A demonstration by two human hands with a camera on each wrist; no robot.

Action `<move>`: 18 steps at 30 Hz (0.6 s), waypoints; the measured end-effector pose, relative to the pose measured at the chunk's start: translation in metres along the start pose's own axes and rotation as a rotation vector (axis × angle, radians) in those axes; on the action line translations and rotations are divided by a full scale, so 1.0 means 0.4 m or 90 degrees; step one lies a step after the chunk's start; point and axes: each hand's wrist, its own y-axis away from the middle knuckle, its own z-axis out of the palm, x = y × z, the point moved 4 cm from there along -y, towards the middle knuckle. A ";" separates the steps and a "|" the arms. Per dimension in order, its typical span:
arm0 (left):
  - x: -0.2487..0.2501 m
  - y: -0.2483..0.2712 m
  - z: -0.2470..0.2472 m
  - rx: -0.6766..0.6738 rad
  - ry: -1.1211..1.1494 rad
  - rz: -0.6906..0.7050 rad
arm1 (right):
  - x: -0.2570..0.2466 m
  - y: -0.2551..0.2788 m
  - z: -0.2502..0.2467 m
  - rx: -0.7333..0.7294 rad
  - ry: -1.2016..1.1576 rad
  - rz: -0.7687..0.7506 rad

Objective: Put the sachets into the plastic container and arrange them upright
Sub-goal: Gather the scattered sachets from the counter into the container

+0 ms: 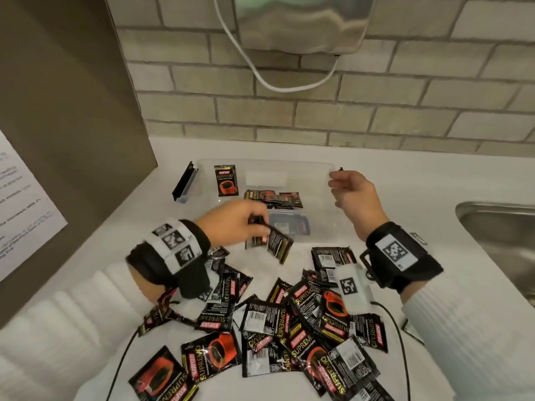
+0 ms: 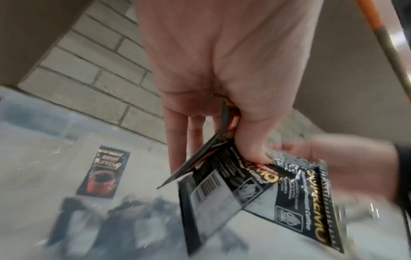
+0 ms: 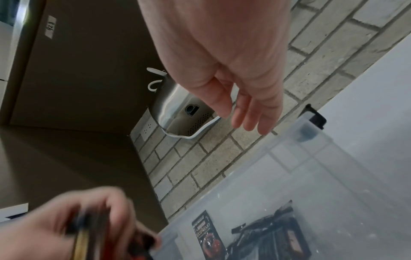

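Left hand (image 1: 231, 221) pinches several sachets (image 1: 279, 244) loosely over container (image 1: 324, 166), right hand (image 1: 354, 195) relaxed, empty; bunch may fan out, land flat

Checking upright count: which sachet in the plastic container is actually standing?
Only the front-facing sachet against the far-left wall of the plastic container stands, cup picture showing. The other sachets inside lie in a flat heap.
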 end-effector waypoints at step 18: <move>-0.010 -0.091 -0.094 0.098 -0.020 0.027 | -0.058 0.143 0.071 -0.343 0.312 -0.149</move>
